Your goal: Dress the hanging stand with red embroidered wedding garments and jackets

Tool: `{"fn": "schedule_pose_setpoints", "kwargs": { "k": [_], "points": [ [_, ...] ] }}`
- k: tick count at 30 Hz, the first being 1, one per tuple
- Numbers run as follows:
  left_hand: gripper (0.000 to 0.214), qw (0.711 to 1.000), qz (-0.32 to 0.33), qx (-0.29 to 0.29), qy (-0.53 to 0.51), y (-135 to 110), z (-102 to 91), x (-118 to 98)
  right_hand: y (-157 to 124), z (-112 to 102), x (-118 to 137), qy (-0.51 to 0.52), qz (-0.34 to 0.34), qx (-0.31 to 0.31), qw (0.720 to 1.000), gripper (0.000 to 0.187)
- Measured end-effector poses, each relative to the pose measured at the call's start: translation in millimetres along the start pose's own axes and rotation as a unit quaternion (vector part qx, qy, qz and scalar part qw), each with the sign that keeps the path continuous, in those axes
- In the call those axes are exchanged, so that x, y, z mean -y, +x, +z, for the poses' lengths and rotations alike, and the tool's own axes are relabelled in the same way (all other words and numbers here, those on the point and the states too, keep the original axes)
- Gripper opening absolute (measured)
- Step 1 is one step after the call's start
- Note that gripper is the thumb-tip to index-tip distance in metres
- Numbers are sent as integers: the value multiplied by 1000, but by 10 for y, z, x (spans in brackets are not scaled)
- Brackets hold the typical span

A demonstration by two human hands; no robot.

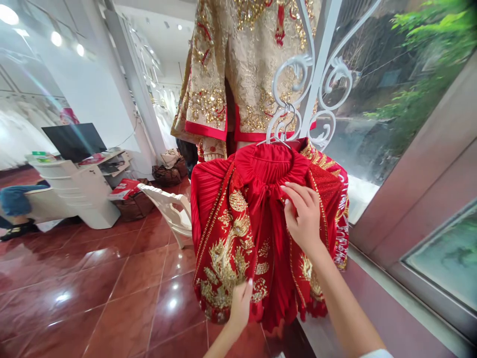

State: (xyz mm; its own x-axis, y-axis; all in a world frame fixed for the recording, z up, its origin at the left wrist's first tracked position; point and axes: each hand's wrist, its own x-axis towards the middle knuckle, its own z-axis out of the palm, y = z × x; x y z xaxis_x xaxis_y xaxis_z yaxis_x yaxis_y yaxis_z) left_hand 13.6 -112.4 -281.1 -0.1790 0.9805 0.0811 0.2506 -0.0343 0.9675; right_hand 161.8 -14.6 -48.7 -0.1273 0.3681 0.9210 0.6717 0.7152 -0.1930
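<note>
A red pleated garment (pixel 261 233) with gold embroidery hangs from a hanger (pixel 278 135) hooked on a white scrolled metal stand (pixel 298 74). My right hand (pixel 303 214) rests on the upper front of the red garment near its gathered neckline, fingers bent and pressed to the cloth. My left hand (pixel 240 303) grips the garment's lower embroidered edge, fingers curled into the fabric. Above hangs a beige jacket (pixel 238 64) with gold and red trim.
A white plastic chair (pixel 171 209) stands just left of the garment. Further left is a white desk (pixel 82 189) with a dark monitor (pixel 74 140). A large window (pixel 402 99) runs along the right. The floor is glossy red tile (pixel 93 288).
</note>
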Motion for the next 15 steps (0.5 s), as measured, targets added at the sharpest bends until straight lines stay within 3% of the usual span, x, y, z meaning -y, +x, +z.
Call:
{"fn": "schedule_pose_setpoints", "kwargs": {
  "k": [2,4,6,8,9,10,12,13,15],
  "points": [
    [60,986,8,88,144,-176,-114,413,179,-9,-82,-55,-65,57,995,37],
    [51,951,-4,164,261,-226,-288,521,275,14,-122,-104,-94,117,983,36],
    [37,891,-12,254,376,-151,-484,253,296,40,-115,-147,-110,157,970,34],
    [23,812,8,346,470,-2,-667,-327,276,46,-77,-182,-127,172,960,31],
    [21,802,44,364,471,83,-744,-685,263,42,-54,-196,-134,172,956,30],
    [21,819,109,353,438,168,-807,-1054,251,34,-34,-207,-138,170,954,28],
    [28,860,281,240,352,336,-885,-1736,240,10,-11,-215,-139,156,954,21],
    [30,858,355,168,331,421,-897,-2014,240,-6,-9,-214,-139,148,956,19],
    [29,804,473,26,359,604,-870,-2400,247,-55,-20,-201,-132,130,962,18]
  ]
}}
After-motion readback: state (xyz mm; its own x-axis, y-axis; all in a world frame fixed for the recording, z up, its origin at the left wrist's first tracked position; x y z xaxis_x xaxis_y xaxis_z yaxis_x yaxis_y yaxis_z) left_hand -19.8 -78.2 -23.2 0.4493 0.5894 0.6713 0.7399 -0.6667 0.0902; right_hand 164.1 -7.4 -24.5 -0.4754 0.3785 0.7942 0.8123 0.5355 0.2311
